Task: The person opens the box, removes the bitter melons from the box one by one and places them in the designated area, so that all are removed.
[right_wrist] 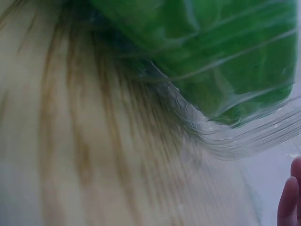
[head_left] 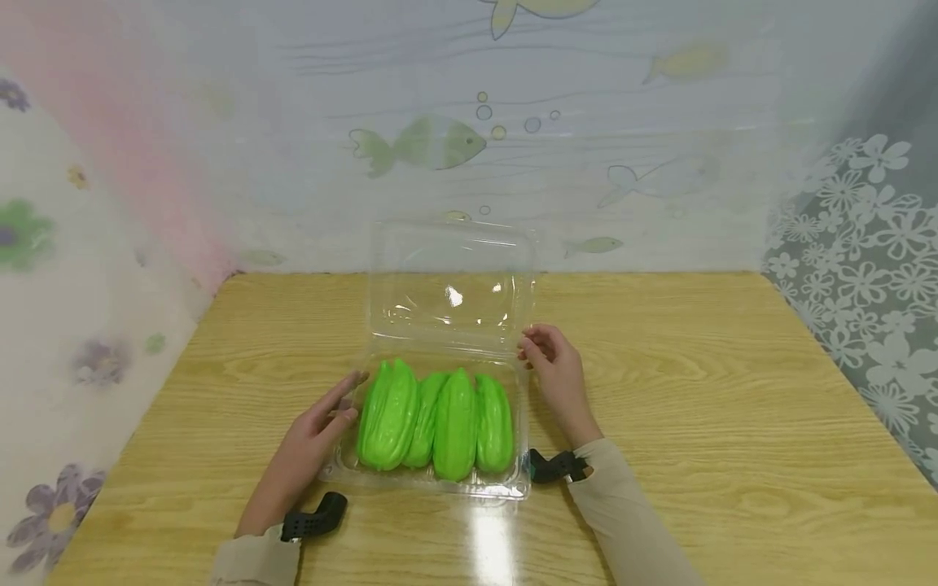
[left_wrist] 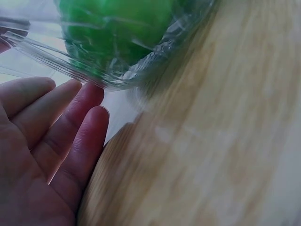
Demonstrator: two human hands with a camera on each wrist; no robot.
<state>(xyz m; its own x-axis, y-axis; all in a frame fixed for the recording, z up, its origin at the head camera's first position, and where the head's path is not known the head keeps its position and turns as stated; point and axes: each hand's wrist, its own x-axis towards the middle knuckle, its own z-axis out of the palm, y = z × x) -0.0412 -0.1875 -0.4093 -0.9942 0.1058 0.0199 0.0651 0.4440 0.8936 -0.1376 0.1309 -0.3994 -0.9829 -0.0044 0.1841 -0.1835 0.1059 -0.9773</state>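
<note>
A clear plastic clamshell box lies on the table with its lid raised at the far side. Several bright green, long, ribbed pieces shaped like star fruit lie side by side in its base. My left hand is at the box's left side, fingers extended along the wall; the left wrist view has its fingertips right at the plastic rim. By the right end of the hinge is my right hand, fingers loosely bent near the lid's lower corner. Only its fingertips show in the right wrist view, beside the clear wall.
The wood-grain table spreads around the box. Behind it stands a wall painted with fish, and flower-patterned surfaces flank both sides. Each wrist wears a black strapped device, the left one near the box's front left corner.
</note>
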